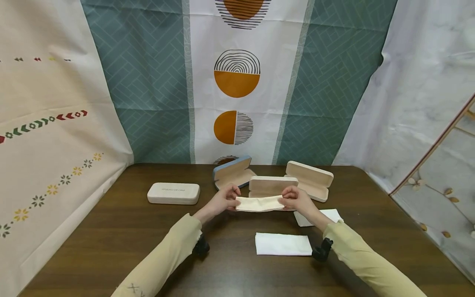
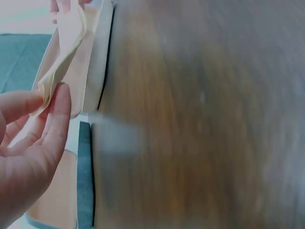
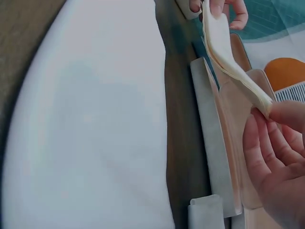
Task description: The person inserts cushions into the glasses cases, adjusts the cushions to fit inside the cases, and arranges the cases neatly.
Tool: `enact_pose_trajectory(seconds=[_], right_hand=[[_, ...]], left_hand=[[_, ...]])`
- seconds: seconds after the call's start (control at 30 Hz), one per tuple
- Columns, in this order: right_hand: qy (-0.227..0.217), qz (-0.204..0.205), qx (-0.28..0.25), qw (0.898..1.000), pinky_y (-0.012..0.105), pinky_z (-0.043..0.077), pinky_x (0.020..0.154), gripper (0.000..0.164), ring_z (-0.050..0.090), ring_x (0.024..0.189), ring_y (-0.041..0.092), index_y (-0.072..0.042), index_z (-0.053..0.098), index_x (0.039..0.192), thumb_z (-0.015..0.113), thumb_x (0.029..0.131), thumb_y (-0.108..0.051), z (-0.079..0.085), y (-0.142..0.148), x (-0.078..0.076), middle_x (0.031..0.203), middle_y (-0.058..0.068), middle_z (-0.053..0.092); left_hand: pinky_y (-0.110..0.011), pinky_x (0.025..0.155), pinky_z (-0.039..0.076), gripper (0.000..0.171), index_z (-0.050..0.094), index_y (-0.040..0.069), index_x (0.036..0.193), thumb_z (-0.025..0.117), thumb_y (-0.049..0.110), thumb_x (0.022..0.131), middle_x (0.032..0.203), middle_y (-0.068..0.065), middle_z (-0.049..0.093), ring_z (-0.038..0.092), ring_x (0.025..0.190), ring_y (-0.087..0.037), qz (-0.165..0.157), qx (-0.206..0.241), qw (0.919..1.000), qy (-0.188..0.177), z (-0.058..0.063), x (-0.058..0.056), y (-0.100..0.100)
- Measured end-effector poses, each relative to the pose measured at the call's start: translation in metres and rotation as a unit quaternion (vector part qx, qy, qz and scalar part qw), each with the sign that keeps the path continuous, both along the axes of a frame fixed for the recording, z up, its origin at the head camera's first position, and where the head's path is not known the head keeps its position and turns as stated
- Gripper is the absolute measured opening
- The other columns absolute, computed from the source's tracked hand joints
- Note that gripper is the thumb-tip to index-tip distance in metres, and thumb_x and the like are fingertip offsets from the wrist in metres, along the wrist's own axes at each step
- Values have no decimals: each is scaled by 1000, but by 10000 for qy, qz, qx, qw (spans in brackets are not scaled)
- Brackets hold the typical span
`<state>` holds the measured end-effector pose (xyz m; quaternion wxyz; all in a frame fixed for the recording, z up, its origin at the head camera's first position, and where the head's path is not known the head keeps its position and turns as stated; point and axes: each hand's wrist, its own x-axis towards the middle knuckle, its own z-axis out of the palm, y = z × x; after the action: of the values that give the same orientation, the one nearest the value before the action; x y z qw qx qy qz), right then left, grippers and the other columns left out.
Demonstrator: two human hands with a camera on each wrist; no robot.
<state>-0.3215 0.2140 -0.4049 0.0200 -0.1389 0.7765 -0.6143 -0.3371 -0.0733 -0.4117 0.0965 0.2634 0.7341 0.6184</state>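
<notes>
A folded cream cloth [image 1: 259,203] is stretched between both hands, in front of an open white glasses case [image 1: 273,185]. My left hand [image 1: 224,199] pinches its left end between thumb and fingers. The right hand [image 1: 298,199] pinches the other end the same way. In the left wrist view the cloth [image 2: 64,62] hangs over the case's pale lining, sagging a little. From the right wrist view its folded layers [image 3: 233,67] show along the edge. The cloth hides the lower part of the white case in the head view.
An open blue glasses case [image 1: 233,171] stands behind on the left, another open white case [image 1: 309,180] behind on the right. A closed white case [image 1: 173,194] lies at the left. One folded white cloth [image 1: 283,244] lies nearer; a second [image 1: 328,216] sits beneath the right forearm.
</notes>
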Motion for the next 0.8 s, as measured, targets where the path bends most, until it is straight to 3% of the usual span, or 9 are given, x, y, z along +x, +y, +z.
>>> enact_pose_trajectory(seconds=[0.1,0.3,0.4,0.53,0.7,0.8], right_hand=[[-92,-219,-249,9994,36,52,63,25,57,64,15,10,46,95,65,81,3,-1,1,2,76,7,58],[67,-477,-390,9981,40,51,64,22,58,64,19,15,47,93,64,80,7,5,3,7,76,13,58],[206,-623,-291,9974,37,51,63,22,58,65,18,15,50,92,65,80,4,4,8,6,77,13,59],[248,-752,-320,9963,35,51,62,23,59,64,17,15,51,93,66,81,2,-3,18,2,79,12,61],[168,-919,-380,9949,38,51,63,23,60,64,19,18,50,93,64,81,5,-3,27,-2,80,15,61],[190,-1023,-204,9944,36,51,62,22,60,63,18,17,51,92,65,80,4,-3,30,-5,80,15,61]], left_hand=[[-45,65,50,22,44,-7,104,55,-10,85,84,-12,52,54,70,-19,9,168,9999,10,-4,-1,6],[-36,67,50,8,58,-8,92,57,-7,85,88,-13,58,55,74,-17,521,114,9986,39,-6,-6,19],[-33,68,50,11,61,-10,93,59,-7,83,95,-16,60,56,75,-17,793,163,9966,-144,-5,-9,27],[-37,73,49,17,61,-14,98,60,-9,82,103,-23,58,58,82,-25,808,301,9958,-310,0,-10,36],[-42,74,48,19,62,-13,100,61,-8,82,101,-23,59,58,85,-31,858,101,9962,-103,3,-12,48],[-39,70,49,17,66,-6,97,65,-5,80,95,-14,63,58,78,-23,1050,-251,9940,191,-4,-20,55]])
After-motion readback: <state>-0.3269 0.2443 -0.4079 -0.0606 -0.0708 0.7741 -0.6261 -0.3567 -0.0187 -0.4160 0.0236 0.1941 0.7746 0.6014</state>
